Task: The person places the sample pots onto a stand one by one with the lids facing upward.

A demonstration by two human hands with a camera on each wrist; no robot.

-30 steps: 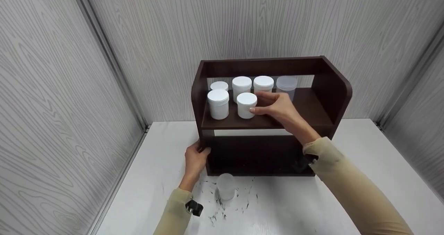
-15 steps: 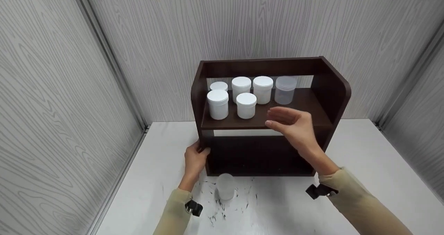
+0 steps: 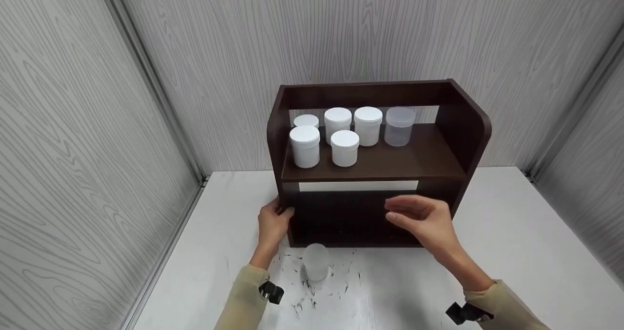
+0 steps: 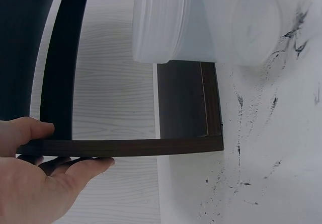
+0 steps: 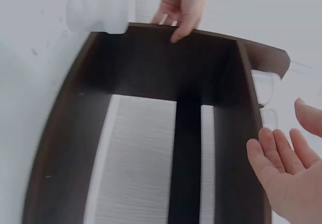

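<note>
My left hand grips the left side panel of a dark brown two-tier shelf, thumb inside and fingers outside, as the left wrist view also shows. Before the lower tier hangs my right hand, its fingers loosely bent with nothing between them. On the upper tier stand several white lidded jars, among them a short front jar and a taller one at the left. A translucent lidded jar stands at the right end of the back row.
A translucent jar stands on the white table just before the shelf's lower left corner. Dark marks streak the table around it. Grey wood-grain walls rise behind and at both sides.
My right hand has let go of the short white front jar, then moved down and to the right, away from the upper tier. The left hand keeps its grip on the panel.
</note>
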